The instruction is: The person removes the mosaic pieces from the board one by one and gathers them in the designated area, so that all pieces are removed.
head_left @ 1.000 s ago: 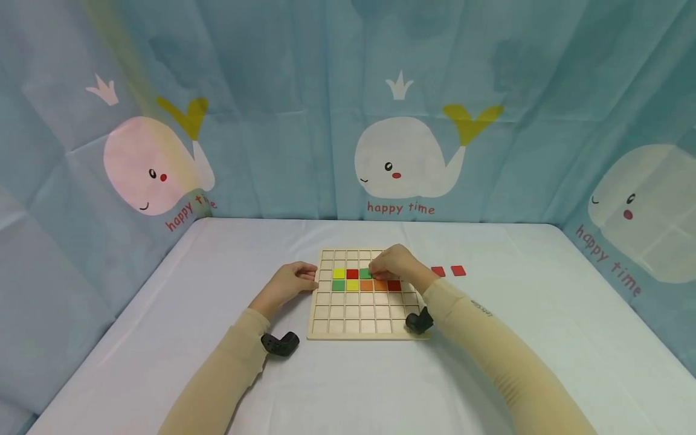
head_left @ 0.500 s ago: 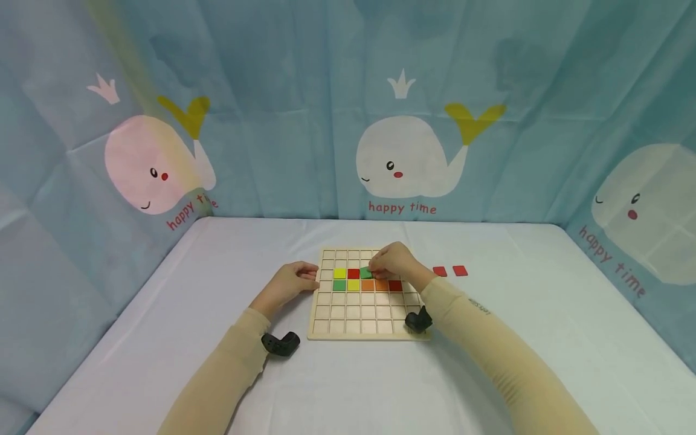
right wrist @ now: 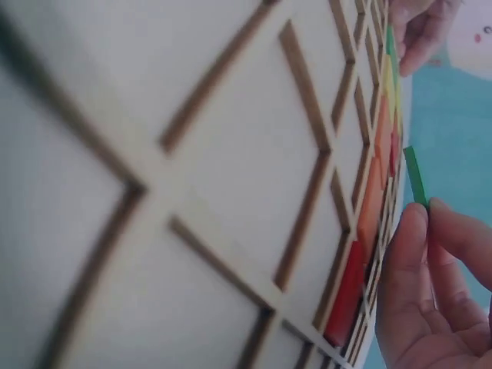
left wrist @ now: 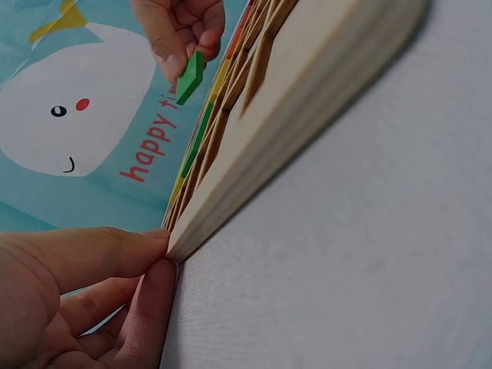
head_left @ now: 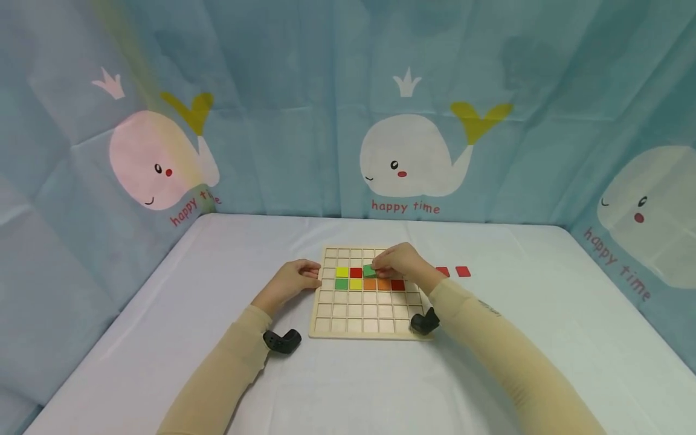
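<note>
Right hand (head_left: 399,261) pinches a green tile (head_left: 369,270) by its edge between thumb and fingertips, over the wooden grid board (head_left: 365,311), above the second row, just right of the red tile (head_left: 356,272). The tile is lifted and tilted, one edge raised off the board, not seated in a cell; in the left wrist view it stands clearly off the surface. It is square, so no long axis; its flat face slants up and toward the left side of the board.

Left hand (head_left: 290,282) rests on the counter (head_left: 217,374), fingers lightly curled, fingertips pressing the board's left edge, holding nothing.

Seven tiles lie in the cells: yellow and red in one row, green, yellow, two orange, red in the next. Most cells are bare. Two red tiles (head_left: 453,272) lie on the counter right of the board.
</note>
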`<act>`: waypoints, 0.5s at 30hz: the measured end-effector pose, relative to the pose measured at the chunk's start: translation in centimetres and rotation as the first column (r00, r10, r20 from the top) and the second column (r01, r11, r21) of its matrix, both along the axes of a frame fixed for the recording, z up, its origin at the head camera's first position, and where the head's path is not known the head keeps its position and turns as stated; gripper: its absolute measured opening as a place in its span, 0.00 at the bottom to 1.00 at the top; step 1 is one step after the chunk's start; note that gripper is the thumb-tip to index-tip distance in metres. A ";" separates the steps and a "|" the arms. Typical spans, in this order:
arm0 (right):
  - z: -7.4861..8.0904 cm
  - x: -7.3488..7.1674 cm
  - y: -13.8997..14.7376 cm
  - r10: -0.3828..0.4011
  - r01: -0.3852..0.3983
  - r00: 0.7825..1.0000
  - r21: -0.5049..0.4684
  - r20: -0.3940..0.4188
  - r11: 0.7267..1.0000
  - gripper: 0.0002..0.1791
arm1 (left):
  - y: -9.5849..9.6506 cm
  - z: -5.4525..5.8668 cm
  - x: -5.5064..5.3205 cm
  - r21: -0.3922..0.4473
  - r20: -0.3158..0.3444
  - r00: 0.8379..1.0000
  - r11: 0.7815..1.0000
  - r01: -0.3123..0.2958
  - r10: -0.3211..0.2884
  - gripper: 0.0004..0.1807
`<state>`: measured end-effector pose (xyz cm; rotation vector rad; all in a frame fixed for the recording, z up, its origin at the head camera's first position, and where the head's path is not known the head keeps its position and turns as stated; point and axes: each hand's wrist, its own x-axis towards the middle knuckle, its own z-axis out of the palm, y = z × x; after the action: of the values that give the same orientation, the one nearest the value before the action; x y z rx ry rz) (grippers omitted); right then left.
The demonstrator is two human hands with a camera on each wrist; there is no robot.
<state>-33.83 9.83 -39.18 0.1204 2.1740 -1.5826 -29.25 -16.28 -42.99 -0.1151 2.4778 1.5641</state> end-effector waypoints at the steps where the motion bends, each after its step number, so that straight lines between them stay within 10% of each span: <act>1: 0.0 0.0 0.1 0.006 -0.006 1.000 -0.005 -0.002 1.000 0.10 | 0.0 0.0 0.0 0.001 0.003 1.000 1.000 0.000 0.000 0.26; 15: 1.4 0.6 0.5 0.030 -0.029 0.999 0.034 -0.035 0.999 0.13 | -0.3 -0.3 0.0 0.001 -0.017 0.999 1.000 0.029 -0.029 0.26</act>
<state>-33.26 10.32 -37.76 0.0702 2.2197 -1.5444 -29.27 -16.54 -43.25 -0.0654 2.4796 1.5612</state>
